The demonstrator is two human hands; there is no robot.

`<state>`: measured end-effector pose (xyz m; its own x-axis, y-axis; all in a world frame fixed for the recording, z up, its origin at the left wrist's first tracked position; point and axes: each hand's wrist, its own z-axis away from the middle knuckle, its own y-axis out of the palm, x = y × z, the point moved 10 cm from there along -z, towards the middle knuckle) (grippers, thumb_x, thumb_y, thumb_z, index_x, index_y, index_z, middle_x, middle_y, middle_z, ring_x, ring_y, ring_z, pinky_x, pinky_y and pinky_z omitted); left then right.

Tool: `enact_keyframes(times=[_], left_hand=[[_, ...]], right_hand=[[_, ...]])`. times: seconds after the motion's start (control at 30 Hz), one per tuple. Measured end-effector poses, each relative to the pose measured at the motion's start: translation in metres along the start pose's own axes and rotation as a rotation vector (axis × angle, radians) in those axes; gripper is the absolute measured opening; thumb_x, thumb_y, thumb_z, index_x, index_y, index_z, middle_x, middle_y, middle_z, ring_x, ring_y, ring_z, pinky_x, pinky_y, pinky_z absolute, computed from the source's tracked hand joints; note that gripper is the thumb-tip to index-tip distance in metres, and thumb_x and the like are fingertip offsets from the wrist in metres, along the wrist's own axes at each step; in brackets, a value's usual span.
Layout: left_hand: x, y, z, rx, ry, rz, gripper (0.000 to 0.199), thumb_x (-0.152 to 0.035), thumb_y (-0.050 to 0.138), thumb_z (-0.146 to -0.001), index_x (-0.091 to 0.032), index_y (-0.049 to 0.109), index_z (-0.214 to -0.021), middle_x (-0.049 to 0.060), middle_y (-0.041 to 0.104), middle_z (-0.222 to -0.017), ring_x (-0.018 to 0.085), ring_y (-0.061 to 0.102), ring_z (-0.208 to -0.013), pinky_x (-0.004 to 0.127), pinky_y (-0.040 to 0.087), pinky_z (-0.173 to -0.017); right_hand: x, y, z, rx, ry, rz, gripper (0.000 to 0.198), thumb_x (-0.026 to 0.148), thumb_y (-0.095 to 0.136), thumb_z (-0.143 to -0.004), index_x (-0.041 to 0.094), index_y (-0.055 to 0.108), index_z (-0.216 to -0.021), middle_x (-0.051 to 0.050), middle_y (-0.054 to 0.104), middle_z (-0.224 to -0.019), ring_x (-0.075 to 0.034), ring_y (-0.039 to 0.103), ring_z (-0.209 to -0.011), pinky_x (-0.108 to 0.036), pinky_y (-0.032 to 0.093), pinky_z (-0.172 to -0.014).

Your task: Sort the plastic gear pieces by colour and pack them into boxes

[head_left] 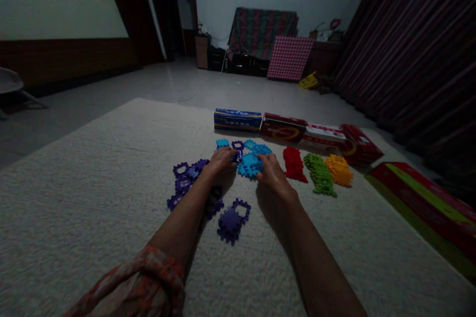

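My left hand (pixel 222 159) is closed, its fingertips on a dark purple toothed interlocking tile (pixel 237 156). Beside it lies a pile of light blue interlocking tiles (pixel 250 164). My right hand (pixel 272 172) is at the right edge of this pile, thumb and fingers bent around a light blue tile there. Beyond my left hand is another light blue tile (pixel 222 143). Purple interlocking tiles (pixel 182 183) spread under and left of my left forearm, which hides some of them. A small purple cluster (pixel 231 221) lies nearer to me, between my forearms.
Right of the blue pile lie stacks of red tiles (pixel 294 163), green tiles (pixel 320 174) and yellow tiles (pixel 339 170). A blue box (pixel 238 121), red boxes (pixel 282 128) and a long red-green box (pixel 427 208) edge the pale mat (pixel 92 158).
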<state>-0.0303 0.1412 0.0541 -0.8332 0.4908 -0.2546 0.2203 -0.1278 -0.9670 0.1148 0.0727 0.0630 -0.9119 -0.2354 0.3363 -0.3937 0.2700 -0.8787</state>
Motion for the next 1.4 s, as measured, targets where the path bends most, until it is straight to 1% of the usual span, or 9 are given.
enact_keyframes(times=[0.2, 0.33, 0.5, 0.67, 0.73, 0.87, 1.03, 1.27, 1.4], left_hand=[[0.0, 0.009, -0.006, -0.062, 0.006, 0.014, 0.043, -0.025, 0.063, -0.09, -0.02, 0.065, -0.133, 0.013, 0.068, -0.133, 0.028, 0.059, -0.13, 0.039, 0.045, -0.112], [0.007, -0.005, -0.004, -0.109, -0.036, 0.033, 0.048, -0.024, 0.061, -0.091, -0.019, 0.061, -0.139, 0.013, 0.067, -0.134, 0.027, 0.06, -0.128, 0.036, 0.046, -0.11], [0.043, -0.035, 0.017, -0.164, -0.182, -0.024, 0.044, -0.02, 0.059, -0.09, -0.023, 0.066, -0.133, 0.009, 0.069, -0.132, 0.024, 0.062, -0.125, 0.031, 0.047, -0.107], [0.074, -0.029, 0.032, -0.043, -0.318, -0.058, 0.038, -0.021, 0.062, -0.087, -0.018, 0.072, -0.124, 0.017, 0.07, -0.128, 0.03, 0.066, -0.122, 0.037, 0.051, -0.102], [0.066, -0.03, 0.027, -0.076, -0.289, -0.051, 0.038, -0.022, 0.062, -0.089, -0.018, 0.072, -0.125, 0.017, 0.068, -0.133, 0.03, 0.064, -0.126, 0.038, 0.05, -0.106], [0.03, -0.029, -0.004, -0.11, -0.129, -0.012, 0.039, -0.019, 0.063, -0.089, -0.021, 0.072, -0.127, 0.012, 0.068, -0.137, 0.027, 0.062, -0.129, 0.036, 0.047, -0.111], [0.001, -0.008, -0.046, 0.037, 0.021, -0.056, 0.052, -0.017, 0.072, -0.079, -0.025, 0.069, -0.131, 0.008, 0.067, -0.139, 0.026, 0.06, -0.131, 0.031, 0.046, -0.11], [-0.004, 0.012, -0.068, 0.215, 0.082, -0.119, 0.056, -0.018, 0.072, -0.074, -0.025, 0.068, -0.13, 0.009, 0.068, -0.136, 0.027, 0.063, -0.126, 0.031, 0.05, -0.104], [-0.007, 0.016, -0.072, 0.259, 0.129, -0.111, 0.053, -0.016, 0.07, -0.072, -0.029, 0.072, -0.124, 0.006, 0.069, -0.132, 0.025, 0.069, -0.112, 0.028, 0.053, -0.095]], right_hand=[[0.017, -0.007, -0.005, 0.01, 0.022, -0.021, 0.054, 0.008, 0.054, -0.08, 0.018, 0.061, -0.133, -0.017, 0.059, -0.128, -0.032, 0.056, -0.117, -0.046, 0.048, -0.101], [0.043, 0.005, -0.004, 0.074, -0.051, -0.035, 0.047, 0.015, 0.06, -0.083, 0.018, 0.064, -0.13, -0.017, 0.059, -0.135, -0.034, 0.054, -0.122, -0.05, 0.044, -0.105], [0.061, 0.017, 0.007, 0.077, -0.081, -0.013, 0.04, 0.016, 0.064, -0.085, 0.022, 0.067, -0.124, -0.016, 0.057, -0.144, -0.035, 0.045, -0.136, -0.057, 0.032, -0.112], [0.06, 0.023, 0.011, 0.067, -0.056, -0.014, 0.029, 0.011, 0.06, -0.084, 0.022, 0.07, -0.109, -0.012, 0.063, -0.134, -0.032, 0.048, -0.13, -0.057, 0.026, -0.114], [0.058, 0.024, 0.01, 0.052, -0.052, -0.021, 0.025, 0.011, 0.059, -0.084, 0.023, 0.069, -0.104, -0.011, 0.067, -0.125, -0.03, 0.05, -0.124, -0.057, 0.024, -0.115], [0.051, 0.025, 0.008, -0.017, -0.041, -0.016, 0.013, 0.017, 0.06, -0.088, 0.023, 0.067, -0.096, -0.011, 0.068, -0.112, -0.03, 0.051, -0.117, -0.055, 0.024, -0.114], [0.039, 0.021, 0.004, -0.076, -0.037, -0.016, 0.007, 0.018, 0.06, -0.088, 0.022, 0.066, -0.089, -0.01, 0.07, -0.105, -0.029, 0.055, -0.11, -0.051, 0.028, -0.109], [0.018, -0.002, 0.0, -0.218, 0.038, -0.051, 0.014, 0.016, 0.058, -0.087, 0.021, 0.068, -0.095, -0.011, 0.072, -0.106, -0.029, 0.057, -0.11, -0.045, 0.032, -0.103], [0.008, -0.002, 0.0, -0.208, 0.091, -0.059, 0.016, 0.016, 0.057, -0.086, 0.021, 0.068, -0.096, -0.011, 0.073, -0.107, -0.029, 0.057, -0.111, -0.045, 0.032, -0.102]])
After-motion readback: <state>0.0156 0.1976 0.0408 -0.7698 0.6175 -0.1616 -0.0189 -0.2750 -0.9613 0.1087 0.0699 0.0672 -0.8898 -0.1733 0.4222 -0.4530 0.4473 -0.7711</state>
